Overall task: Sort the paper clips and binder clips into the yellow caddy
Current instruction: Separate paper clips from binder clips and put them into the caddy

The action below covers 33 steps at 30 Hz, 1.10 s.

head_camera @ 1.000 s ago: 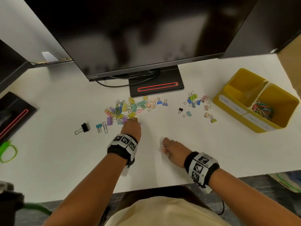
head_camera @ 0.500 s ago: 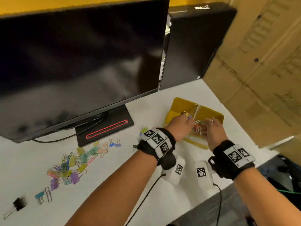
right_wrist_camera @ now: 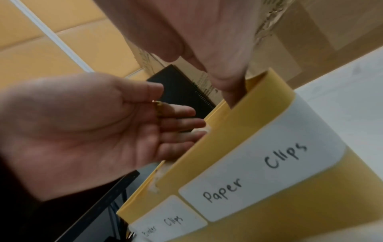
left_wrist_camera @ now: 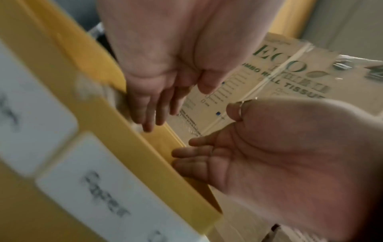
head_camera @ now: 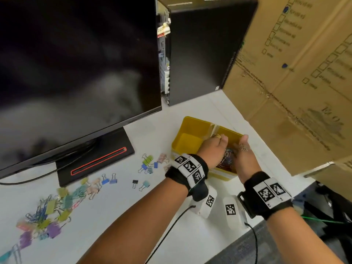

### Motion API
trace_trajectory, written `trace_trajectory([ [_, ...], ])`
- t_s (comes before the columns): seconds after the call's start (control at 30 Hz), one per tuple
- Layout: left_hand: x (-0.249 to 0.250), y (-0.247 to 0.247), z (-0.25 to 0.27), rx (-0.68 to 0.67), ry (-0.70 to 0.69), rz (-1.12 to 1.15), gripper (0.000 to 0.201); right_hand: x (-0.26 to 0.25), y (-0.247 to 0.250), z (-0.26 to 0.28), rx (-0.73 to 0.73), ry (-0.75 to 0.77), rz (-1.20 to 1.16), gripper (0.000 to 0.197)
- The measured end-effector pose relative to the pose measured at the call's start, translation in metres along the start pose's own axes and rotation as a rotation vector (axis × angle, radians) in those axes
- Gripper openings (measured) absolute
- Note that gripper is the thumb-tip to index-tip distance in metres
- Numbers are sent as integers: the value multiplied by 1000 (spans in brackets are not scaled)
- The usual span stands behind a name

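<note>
2 hands hover over the right compartment of the yellow caddy (head_camera: 192, 128), right of centre in the head view. The left hand (head_camera: 214, 149) and right hand (head_camera: 244, 152) face each other palm to palm, fingers relaxed and spread, holding nothing that shows. Between them, in that compartment, lies a heap of colored paper clips (head_camera: 227, 161). The left compartment shows only its yellow floor. In the right wrist view, 2 white labels on the caddy's front read "Paper Clips" (right_wrist_camera: 257, 168) and, more blurred, what looks like "Binder Clips" (right_wrist_camera: 165, 224). Pastel binder clips (head_camera: 148, 164) lie on the white surface (head_camera: 133, 216) just left of the caddy, and a bigger mixed pile (head_camera: 51, 212) sits at lower left. A dark monitor (head_camera: 76, 63) fills the upper left.
</note>
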State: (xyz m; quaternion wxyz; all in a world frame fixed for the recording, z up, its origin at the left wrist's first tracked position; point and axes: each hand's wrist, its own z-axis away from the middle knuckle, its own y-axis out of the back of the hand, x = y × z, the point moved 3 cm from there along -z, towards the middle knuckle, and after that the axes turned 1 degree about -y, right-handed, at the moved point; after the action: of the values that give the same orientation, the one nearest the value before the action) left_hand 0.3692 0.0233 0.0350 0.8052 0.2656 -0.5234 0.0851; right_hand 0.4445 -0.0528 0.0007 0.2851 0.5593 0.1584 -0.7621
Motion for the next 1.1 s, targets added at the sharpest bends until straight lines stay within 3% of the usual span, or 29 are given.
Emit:
trace_trajectory([
  [0.03,-2,9,7,68,-76,-24,44,-4,-1,3,6,44,73,49],
  [0.1,-17,34,22,218,-191,-92,35,-13,-6,11,26,151,239,29],
  [0.2,-67,84,48,427,-158,-168,27,-25,-29,34,-37,387,443,12],
  [0.27,-114,109,64,413,23,-385,32,-19,-60,49,-217,456,576,15],
  [0.37,-176,123,95,254,419,-851,49,25,-115,54,-576,416,903,24],
  [0.47,-212,133,132,298,641,-883,57,69,-148,60,-691,320,1330,51],
  [0.53,-227,138,151,286,732,-862,59,82,-158,67,-745,278,1479,58],
  [0.67,-239,134,165,234,656,-900,64,90,-162,73,-758,318,1508,59],
  [0.8,-236,117,173,139,493,-872,100,77,-177,74,-692,456,1443,47],
  [0.9,-239,130,187,280,504,-811,96,62,-204,84,-635,594,1345,43],
  [0.97,-246,148,200,382,581,-777,88,64,-225,93,-748,631,1358,46],
  [1.1,-266,173,231,332,711,-799,76,77,-268,116,-1059,714,1443,56],
])
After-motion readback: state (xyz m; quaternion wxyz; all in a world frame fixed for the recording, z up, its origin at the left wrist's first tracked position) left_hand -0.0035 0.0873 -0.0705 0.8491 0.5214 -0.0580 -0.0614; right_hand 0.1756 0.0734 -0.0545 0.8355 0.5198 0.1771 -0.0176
